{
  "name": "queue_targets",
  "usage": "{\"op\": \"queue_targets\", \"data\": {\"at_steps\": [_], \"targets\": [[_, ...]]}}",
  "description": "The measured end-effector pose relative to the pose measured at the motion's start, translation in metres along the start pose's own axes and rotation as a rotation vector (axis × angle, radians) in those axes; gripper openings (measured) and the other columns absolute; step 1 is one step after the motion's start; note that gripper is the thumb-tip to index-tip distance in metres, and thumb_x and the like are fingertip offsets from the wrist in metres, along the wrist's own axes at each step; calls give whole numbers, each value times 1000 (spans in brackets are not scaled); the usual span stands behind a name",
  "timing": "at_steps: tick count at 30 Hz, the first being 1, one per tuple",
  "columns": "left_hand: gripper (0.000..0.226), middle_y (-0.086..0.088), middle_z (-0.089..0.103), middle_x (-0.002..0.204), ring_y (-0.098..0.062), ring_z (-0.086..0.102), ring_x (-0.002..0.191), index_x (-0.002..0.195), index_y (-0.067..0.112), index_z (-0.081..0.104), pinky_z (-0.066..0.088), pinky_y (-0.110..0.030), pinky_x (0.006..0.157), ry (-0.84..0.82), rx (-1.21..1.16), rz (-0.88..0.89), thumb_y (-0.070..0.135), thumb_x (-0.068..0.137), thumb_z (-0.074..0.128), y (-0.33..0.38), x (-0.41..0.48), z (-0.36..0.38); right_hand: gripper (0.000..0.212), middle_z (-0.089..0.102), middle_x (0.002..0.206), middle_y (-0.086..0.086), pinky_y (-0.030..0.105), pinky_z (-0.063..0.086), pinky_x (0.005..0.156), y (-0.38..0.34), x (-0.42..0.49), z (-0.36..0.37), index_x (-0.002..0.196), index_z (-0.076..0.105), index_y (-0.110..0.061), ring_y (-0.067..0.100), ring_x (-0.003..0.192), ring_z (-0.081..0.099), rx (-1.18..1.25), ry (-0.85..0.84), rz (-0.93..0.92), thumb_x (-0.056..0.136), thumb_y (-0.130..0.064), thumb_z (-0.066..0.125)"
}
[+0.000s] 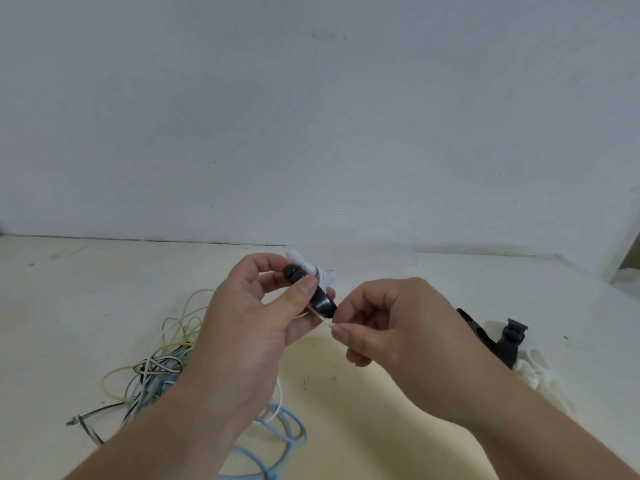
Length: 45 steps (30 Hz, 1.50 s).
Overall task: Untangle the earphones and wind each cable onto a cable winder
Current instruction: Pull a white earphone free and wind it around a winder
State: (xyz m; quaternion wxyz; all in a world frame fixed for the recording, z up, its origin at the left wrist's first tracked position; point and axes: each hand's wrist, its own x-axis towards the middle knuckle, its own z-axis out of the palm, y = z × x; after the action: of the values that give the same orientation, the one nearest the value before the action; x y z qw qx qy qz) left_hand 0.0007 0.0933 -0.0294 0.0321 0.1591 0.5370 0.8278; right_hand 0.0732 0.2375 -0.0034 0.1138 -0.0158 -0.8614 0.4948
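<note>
My left hand [256, 317] holds a black cable winder [320, 299] between thumb and fingers above the table, with white earphone parts [313, 266] poking out behind it. A thin white cable [320, 317] runs from the winder to my right hand [391, 323], which pinches its end between thumb and forefinger. Below my left forearm a tangle of earphone cables [162, 362] lies on the table: yellow-green, white, black-and-white and light blue [284, 431] strands looped over each other.
More cable winders lie to the right behind my right wrist: a black one [509, 341] and white ones [540, 372]. The cream table [346, 410] meets a pale wall at the back. A doorway edge [623, 251] shows far right.
</note>
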Motion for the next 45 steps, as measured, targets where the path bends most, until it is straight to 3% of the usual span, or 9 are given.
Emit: {"op": "queue_targets", "data": {"at_steps": [5, 9, 14, 17, 21, 27, 37, 42, 45], "targets": [[24, -11, 70, 102, -31, 75, 82, 86, 18, 65, 60, -47, 78, 56, 161, 64, -4, 82, 72, -4, -3, 1, 11, 65, 66, -9, 26, 52, 62, 3, -2, 7, 79, 66, -22, 7, 59, 62, -172, -65, -60, 89, -22, 70], [29, -1, 71, 98, -30, 74, 78, 85, 22, 66, 61, -48, 82, -26, 264, 99, -5, 80, 74, -1, -4, 1, 13, 65, 78, -17, 18, 49, 62, 3, -1, 0, 81, 60, -29, 1, 66, 60, -261, 45, -131, 94, -27, 61], [31, 6, 70, 98, -37, 73, 76, 94, 23, 67, 55, -56, 88, -191, 386, 84, -3, 81, 76, -1, -5, -1, 18, 68, 67, -12, 18, 51, 58, 2, 4, -5, 77, 65, -25, 1, 56, 65, -73, 181, -61, 93, -17, 63], [31, 10, 69, 94, -38, 70, 75, 92, 33, 68, 50, -46, 75, -259, 475, 69, 9, 79, 81, -1, -6, -1, 16, 69, 63, -11, 17, 51, 57, 2, 4, -6, 75, 68, -24, 1, 55, 66, -16, 252, -65, 89, -15, 69], [33, -2, 74, 77, -12, 65, 59, 89, 36, 67, 41, -16, 56, -287, 522, 62, 5, 82, 77, 2, -9, 1, 14, 71, 69, -5, 36, 58, 67, 5, 4, -5, 78, 69, -26, 10, 64, 70, 32, 319, -87, 82, -16, 77], [33, 3, 74, 77, -11, 71, 60, 86, 33, 72, 44, -7, 53, -174, 548, 106, 4, 74, 83, 3, -13, 6, 22, 70, 68, -12, 14, 45, 54, 7, 2, 0, 73, 68, -28, 7, 61, 66, -23, 321, -193, 79, -11, 79], [38, 11, 68, 99, -13, 72, 86, 101, 27, 79, 60, -25, 73, -231, 506, 219, 9, 70, 87, -2, -12, 2, 24, 67, 80, -14, 14, 48, 64, 9, 3, 3, 83, 80, -31, 8, 77, 67, -98, 229, -336, 84, -8, 74], [25, 3, 69, 101, -19, 73, 85, 106, 25, 79, 61, -41, 70, -285, 426, 188, 29, 81, 76, 0, -12, 2, 26, 65, 83, -9, 44, 55, 66, 10, 3, 2, 85, 78, -35, 20, 68, 67, 18, 208, -319, 91, -12, 69], [27, -1, 71, 99, -18, 74, 85, 105, 15, 79, 63, -38, 77, -234, 359, 159, 28, 85, 66, -1, -11, 4, 28, 65, 84, -8, 46, 55, 70, 9, 2, 4, 86, 78, -34, 16, 76, 67, 3, 187, -327, 92, -9, 67]]}}
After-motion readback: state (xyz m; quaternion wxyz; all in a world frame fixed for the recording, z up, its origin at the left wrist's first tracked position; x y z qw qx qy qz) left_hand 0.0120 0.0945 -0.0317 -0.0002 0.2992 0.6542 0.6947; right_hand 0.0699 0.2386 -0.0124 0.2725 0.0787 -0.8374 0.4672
